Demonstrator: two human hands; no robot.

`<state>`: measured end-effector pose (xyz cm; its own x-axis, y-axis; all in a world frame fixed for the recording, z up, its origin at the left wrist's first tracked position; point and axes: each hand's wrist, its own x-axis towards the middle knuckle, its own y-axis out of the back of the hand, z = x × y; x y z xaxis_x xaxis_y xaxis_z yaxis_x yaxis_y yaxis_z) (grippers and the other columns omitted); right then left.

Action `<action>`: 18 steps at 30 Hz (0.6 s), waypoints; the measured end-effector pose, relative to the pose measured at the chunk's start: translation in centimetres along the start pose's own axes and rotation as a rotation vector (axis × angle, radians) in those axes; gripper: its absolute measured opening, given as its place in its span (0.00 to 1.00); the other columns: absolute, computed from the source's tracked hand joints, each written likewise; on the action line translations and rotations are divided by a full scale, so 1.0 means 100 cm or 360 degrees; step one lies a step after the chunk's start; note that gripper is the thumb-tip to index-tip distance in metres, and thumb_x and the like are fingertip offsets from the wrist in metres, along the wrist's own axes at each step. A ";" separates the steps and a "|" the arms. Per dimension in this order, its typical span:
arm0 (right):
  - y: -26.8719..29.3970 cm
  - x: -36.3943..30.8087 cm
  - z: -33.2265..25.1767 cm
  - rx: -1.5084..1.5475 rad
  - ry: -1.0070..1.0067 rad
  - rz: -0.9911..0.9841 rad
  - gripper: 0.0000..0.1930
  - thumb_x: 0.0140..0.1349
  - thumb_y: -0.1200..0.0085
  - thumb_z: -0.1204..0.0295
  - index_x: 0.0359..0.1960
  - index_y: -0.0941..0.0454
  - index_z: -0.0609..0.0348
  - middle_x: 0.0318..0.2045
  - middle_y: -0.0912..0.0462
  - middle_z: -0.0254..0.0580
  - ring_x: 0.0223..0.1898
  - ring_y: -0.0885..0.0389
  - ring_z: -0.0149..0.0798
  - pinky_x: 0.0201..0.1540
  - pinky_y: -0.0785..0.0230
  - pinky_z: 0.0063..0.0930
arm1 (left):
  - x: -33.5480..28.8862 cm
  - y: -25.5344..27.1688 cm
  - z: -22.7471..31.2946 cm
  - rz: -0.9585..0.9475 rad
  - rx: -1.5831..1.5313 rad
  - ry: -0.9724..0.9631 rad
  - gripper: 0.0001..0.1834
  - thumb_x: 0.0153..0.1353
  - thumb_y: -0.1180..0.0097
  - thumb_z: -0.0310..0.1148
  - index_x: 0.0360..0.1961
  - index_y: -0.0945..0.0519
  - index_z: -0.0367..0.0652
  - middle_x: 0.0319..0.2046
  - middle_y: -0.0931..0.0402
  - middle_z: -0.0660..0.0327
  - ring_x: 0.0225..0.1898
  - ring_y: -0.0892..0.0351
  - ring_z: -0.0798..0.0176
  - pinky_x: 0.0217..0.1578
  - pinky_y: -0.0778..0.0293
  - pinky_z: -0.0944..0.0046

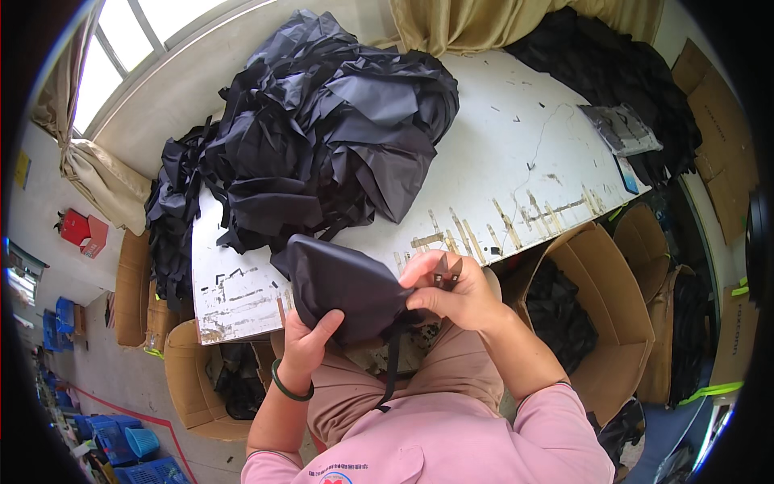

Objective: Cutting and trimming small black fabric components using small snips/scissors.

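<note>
My left hand (305,343) grips the lower left side of a black fabric pouch (343,278), thumb on top and the other fingers hidden behind it. At the pouch's right edge my right hand (468,300) pinches the fabric between thumb and finger. Small dark thread snips (447,273) are held in that same right hand, their blades pointing up and away from the pouch. A narrow black strap (393,363) hangs from the pouch toward my lap. The pouch is above my lap, by the front edge of the white table (492,137).
A large heap of black fabric pieces (330,129) covers the table's left part; another black heap (621,81) lies at the far right beside a clear plastic packet (622,129). Cardboard boxes (605,315) with black pieces stand at my right, and another box (189,379) at my left.
</note>
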<state>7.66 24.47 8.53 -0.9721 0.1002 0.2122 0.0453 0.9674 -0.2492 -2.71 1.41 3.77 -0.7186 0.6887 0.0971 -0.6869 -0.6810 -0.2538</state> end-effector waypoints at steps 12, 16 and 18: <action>-0.019 0.003 0.048 -0.0340 -0.0269 0.0103 0.20 0.54 0.34 0.73 0.48 0.26 0.63 0.38 0.23 0.29 0.41 0.28 0.23 0.45 0.32 0.20 | 0.000 0.000 0.011 0.0192 -0.0435 0.0021 0.17 0.63 0.49 0.22 0.54 0.27 0.34 0.50 0.24 0.56 0.50 0.24 0.64 0.53 0.31 0.64; -0.009 0.000 0.062 -0.0352 -0.0298 0.0046 0.19 0.53 0.35 0.77 0.47 0.25 0.61 0.37 0.23 0.30 0.36 0.28 0.21 0.38 0.32 0.18 | 0.000 -0.006 0.019 0.0256 -0.0462 -0.0024 0.16 0.64 0.49 0.23 0.53 0.27 0.33 0.50 0.24 0.55 0.48 0.23 0.62 0.52 0.29 0.63; -0.005 -0.003 0.050 -0.0233 -0.0618 0.0162 0.19 0.52 0.36 0.81 0.46 0.25 0.59 0.34 0.23 0.29 0.30 0.29 0.20 0.30 0.35 0.17 | -0.001 -0.001 0.021 0.0240 -0.0472 -0.0031 0.17 0.64 0.49 0.23 0.54 0.27 0.33 0.51 0.24 0.54 0.48 0.23 0.62 0.52 0.29 0.62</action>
<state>6.76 22.80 3.84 -0.9743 0.1289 -0.1848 0.1504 0.9827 -0.1077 -2.75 0.87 5.76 -0.8137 0.5787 0.0549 -0.5132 -0.6708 -0.5353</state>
